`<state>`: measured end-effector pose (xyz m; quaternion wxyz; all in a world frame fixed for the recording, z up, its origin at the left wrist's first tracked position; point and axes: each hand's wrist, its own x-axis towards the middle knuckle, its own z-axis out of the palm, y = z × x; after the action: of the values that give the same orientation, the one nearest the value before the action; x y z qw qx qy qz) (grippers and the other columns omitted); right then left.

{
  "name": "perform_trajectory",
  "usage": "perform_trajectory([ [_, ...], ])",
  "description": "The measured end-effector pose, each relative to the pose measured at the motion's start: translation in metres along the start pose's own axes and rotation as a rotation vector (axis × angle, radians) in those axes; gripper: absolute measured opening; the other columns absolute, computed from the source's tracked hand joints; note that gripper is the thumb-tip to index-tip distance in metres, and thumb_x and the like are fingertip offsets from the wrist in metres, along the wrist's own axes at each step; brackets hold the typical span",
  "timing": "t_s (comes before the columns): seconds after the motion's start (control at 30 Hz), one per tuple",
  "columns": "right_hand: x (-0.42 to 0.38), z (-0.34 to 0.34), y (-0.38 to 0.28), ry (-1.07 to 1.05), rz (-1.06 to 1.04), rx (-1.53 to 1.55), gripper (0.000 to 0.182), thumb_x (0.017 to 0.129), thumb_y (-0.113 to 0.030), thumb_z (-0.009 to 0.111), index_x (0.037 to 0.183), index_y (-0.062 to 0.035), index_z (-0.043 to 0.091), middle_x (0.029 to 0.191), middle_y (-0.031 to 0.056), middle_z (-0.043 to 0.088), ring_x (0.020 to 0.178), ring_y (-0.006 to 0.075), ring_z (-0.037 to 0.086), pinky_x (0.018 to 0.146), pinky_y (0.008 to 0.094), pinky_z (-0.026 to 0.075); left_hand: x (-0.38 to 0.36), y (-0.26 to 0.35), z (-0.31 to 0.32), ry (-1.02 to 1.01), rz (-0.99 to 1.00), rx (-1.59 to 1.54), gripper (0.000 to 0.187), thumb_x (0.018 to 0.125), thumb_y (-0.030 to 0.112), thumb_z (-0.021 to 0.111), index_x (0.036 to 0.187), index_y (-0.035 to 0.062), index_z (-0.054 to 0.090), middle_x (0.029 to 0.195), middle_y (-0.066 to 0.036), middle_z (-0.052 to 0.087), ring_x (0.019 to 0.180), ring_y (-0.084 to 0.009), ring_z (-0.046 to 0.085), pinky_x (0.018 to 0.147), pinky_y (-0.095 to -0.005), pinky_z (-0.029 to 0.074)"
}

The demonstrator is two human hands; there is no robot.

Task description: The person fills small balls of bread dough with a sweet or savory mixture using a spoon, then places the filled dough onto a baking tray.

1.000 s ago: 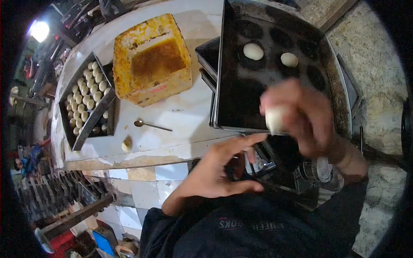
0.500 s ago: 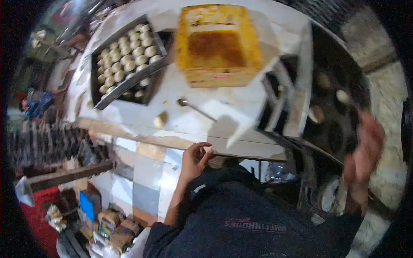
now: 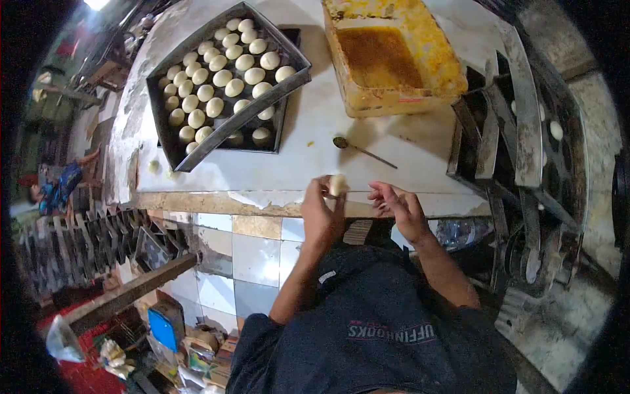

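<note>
A pale dough ball (image 3: 337,185) sits between the thumb and fingers of my left hand (image 3: 321,213), just over the table's front edge. To its right is my right hand (image 3: 405,213), its fingers loosely bent and apart, with nothing visible in them. A spoon (image 3: 367,153) with a dark bowl lies on the white table (image 3: 302,174) beyond both hands. Behind it stands a yellow tub (image 3: 367,105) holding a brown, grainy filling (image 3: 380,58). Rows of round dough balls (image 3: 234,87) fill a dark metal tray (image 3: 246,121) at the left.
That tray rests askew on another tray (image 3: 279,141). More metal trays (image 3: 525,111) are stacked at the right, with a few dough balls (image 3: 556,130) inside. Small dough bits (image 3: 153,166) lie near the table's left edge. A person (image 3: 62,184) is in the far left background.
My right hand has come from the right-hand trays to beside my left. The dough piece near the table's front is gone from there; a dough ball is now in my left hand. The view has shifted.
</note>
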<state>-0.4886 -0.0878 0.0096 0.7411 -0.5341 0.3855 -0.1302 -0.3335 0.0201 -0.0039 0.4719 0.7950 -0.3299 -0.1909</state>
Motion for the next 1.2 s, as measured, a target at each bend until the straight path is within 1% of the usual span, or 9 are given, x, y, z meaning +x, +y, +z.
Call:
perform_trajectory([
  [0.2, -0.036, 0.033, -0.046, 0.002, -0.427, -0.142, 0.039, 0.083, -0.017, 0.072, 0.116, 0.0017, 0.064, 0.11, 0.0136, 0.066, 0.101, 0.0182, 0.063, 0.092, 0.0306, 0.048, -0.024, 0.053, -0.032, -0.175, 0.313, -0.367, 0.116, 0.064, 0.023, 0.089, 0.148, -0.0041, 0.013, 0.128, -0.022, 0.046, 0.1, -0.0277, 0.059, 0.08, -0.0342, 0.052],
  [0.27, -0.044, 0.029, -0.06, 0.029, -0.94, -0.535, 0.042, 0.081, -0.015, 0.073, 0.118, -0.0004, 0.063, 0.121, 0.0187, 0.06, 0.105, 0.0236, 0.062, 0.094, 0.0352, 0.048, -0.028, 0.054, -0.026, -0.279, 0.203, -0.712, 0.085, 0.074, 0.024, 0.083, 0.14, -0.0065, 0.038, 0.12, -0.015, 0.046, 0.101, -0.0181, 0.055, 0.084, -0.03, 0.05],
  [0.47, -0.104, 0.003, -0.07, 0.269, -0.981, -0.466, 0.029, 0.091, -0.011, 0.056, 0.117, -0.0002, 0.061, 0.12, 0.0198, 0.059, 0.098, 0.0252, 0.064, 0.084, 0.0309, 0.051, -0.075, 0.11, -0.002, -0.219, 0.194, -0.584, 0.045, 0.084, 0.007, 0.069, 0.124, -0.008, 0.055, 0.106, -0.012, 0.051, 0.093, -0.0163, 0.057, 0.078, -0.0245, 0.049],
  [0.53, -0.125, -0.014, -0.058, 0.307, -0.916, -0.384, 0.025, 0.093, -0.009, 0.052, 0.114, 0.0004, 0.062, 0.11, 0.0172, 0.065, 0.092, 0.0223, 0.065, 0.081, 0.027, 0.05, -0.096, 0.113, 0.027, -0.055, 0.696, -0.298, 0.048, 0.085, 0.007, 0.067, 0.128, -0.0078, 0.052, 0.105, -0.013, 0.05, 0.091, -0.0182, 0.057, 0.077, -0.0251, 0.049],
  [0.57, -0.136, -0.017, -0.055, 0.396, -0.869, -0.295, 0.021, 0.094, -0.008, 0.051, 0.11, 0.0003, 0.062, 0.099, 0.0137, 0.066, 0.085, 0.0205, 0.065, 0.078, 0.0265, 0.05, -0.112, 0.128, 0.05, -0.063, 0.502, -0.764, 0.053, 0.088, 0.016, 0.063, 0.132, -0.0082, 0.047, 0.109, -0.017, 0.051, 0.093, -0.0239, 0.058, 0.082, -0.0295, 0.048],
  [0.7, -0.124, -0.03, -0.02, 0.622, -0.95, -0.281, 0.033, 0.1, -0.024, 0.047, 0.085, 0.0024, 0.061, 0.071, 0.0036, 0.062, 0.064, 0.0074, 0.055, 0.058, 0.0241, 0.045, -0.115, 0.138, 0.072, -0.385, 0.478, -0.587, 0.046, 0.094, 0.027, 0.051, 0.122, -0.0105, 0.052, 0.124, -0.032, 0.053, 0.111, -0.0413, 0.056, 0.092, -0.0409, 0.044],
  [0.87, -0.082, -0.051, -0.004, 0.583, -1.028, -0.74, 0.018, 0.094, -0.018, 0.049, 0.097, -0.004, 0.06, 0.087, 0.0126, 0.059, 0.083, 0.0306, 0.052, 0.079, 0.0359, 0.044, -0.115, 0.12, 0.057, -0.387, 0.055, -0.464, 0.038, 0.099, 0.027, 0.051, 0.114, -0.0072, 0.059, 0.1, -0.017, 0.066, 0.087, -0.0237, 0.065, 0.076, -0.0315, 0.05],
  [0.93, -0.067, -0.034, 0.0, 0.55, -0.911, -0.502, 0.019, 0.093, -0.017, 0.048, 0.096, -0.003, 0.06, 0.09, 0.0133, 0.058, 0.088, 0.0315, 0.05, 0.083, 0.0372, 0.043, -0.105, 0.109, 0.044, -0.343, -0.486, -1.049, 0.042, 0.098, 0.026, 0.054, 0.123, -0.0081, 0.053, 0.111, -0.011, 0.063, 0.103, -0.0178, 0.059, 0.088, -0.0298, 0.047],
  [1.2, 0.077, -0.005, 0.006, 0.141, -0.432, -0.543, 0.018, 0.089, -0.016, 0.054, 0.098, -0.0016, 0.061, 0.102, 0.0213, 0.054, 0.091, 0.033, 0.054, 0.083, 0.0411, 0.043, -0.022, 0.034, -0.008, -0.274, -0.436, -1.16, 0.052, 0.098, 0.035, 0.047, 0.13, -0.0054, 0.046, 0.132, -0.017, 0.05, 0.125, -0.027, 0.047, 0.106, -0.042, 0.036],
])
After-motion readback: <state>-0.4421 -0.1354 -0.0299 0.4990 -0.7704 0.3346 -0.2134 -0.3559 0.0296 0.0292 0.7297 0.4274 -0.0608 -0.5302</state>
